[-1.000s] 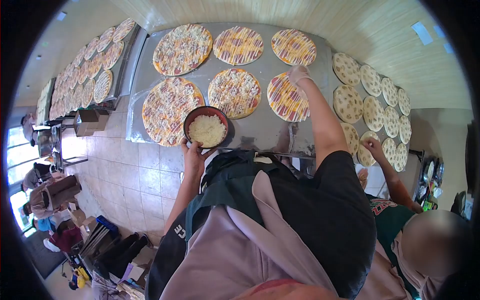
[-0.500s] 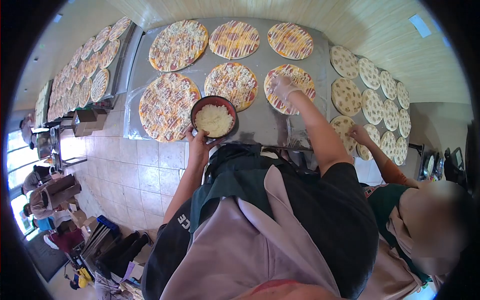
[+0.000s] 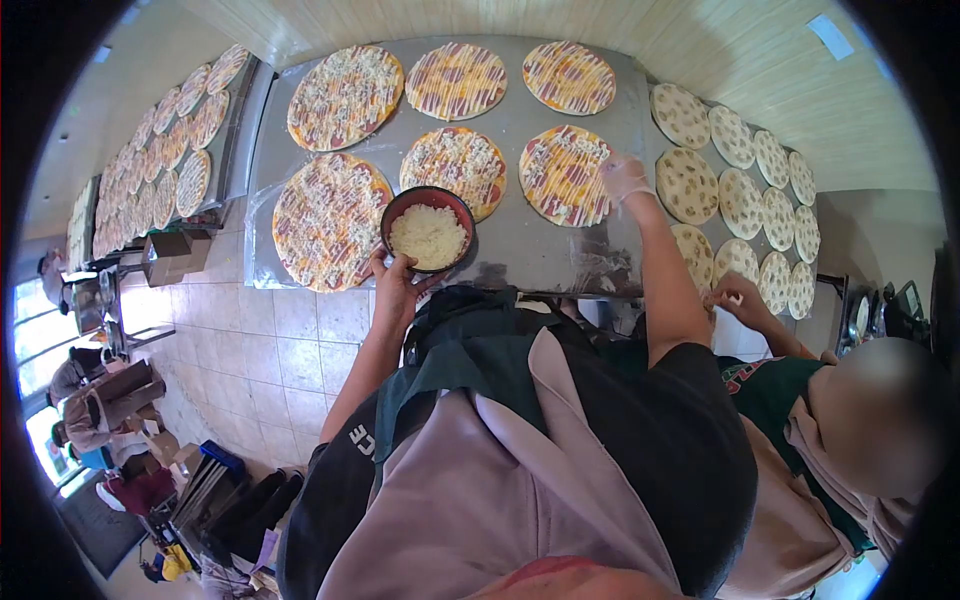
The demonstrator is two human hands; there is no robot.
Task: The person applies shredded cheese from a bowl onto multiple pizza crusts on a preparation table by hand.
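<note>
My left hand (image 3: 396, 290) grips the near rim of a round bowl (image 3: 398, 205), dark outside and reddish inside. White grated cheese (image 3: 428, 238) partly fills it. The bowl hangs at the table's front edge, overlapping a cheese-topped pizza (image 3: 330, 225) and another pizza (image 3: 455, 165) with cheese on it. Over the right edge of a front-row pizza (image 3: 562, 175) is my right hand (image 3: 627, 180) in a clear glove, its fingers drawn together. Whatever they hold is too small to make out. That pizza carries sauce stripes and some white bits.
More pizzas (image 3: 455, 80) lie along the back of the metal table (image 3: 510, 240). To the right, a co-worker's hand (image 3: 738, 298) is beside pale topped bases (image 3: 688, 185). Another table of pizzas (image 3: 195, 180) stands left, with a cardboard box (image 3: 170, 258) near it.
My right hand has moved right, from above the middle of the front-row pizza to its right edge. My left hand and the bowl stay nearly in place. The co-worker's hand has shifted slightly.
</note>
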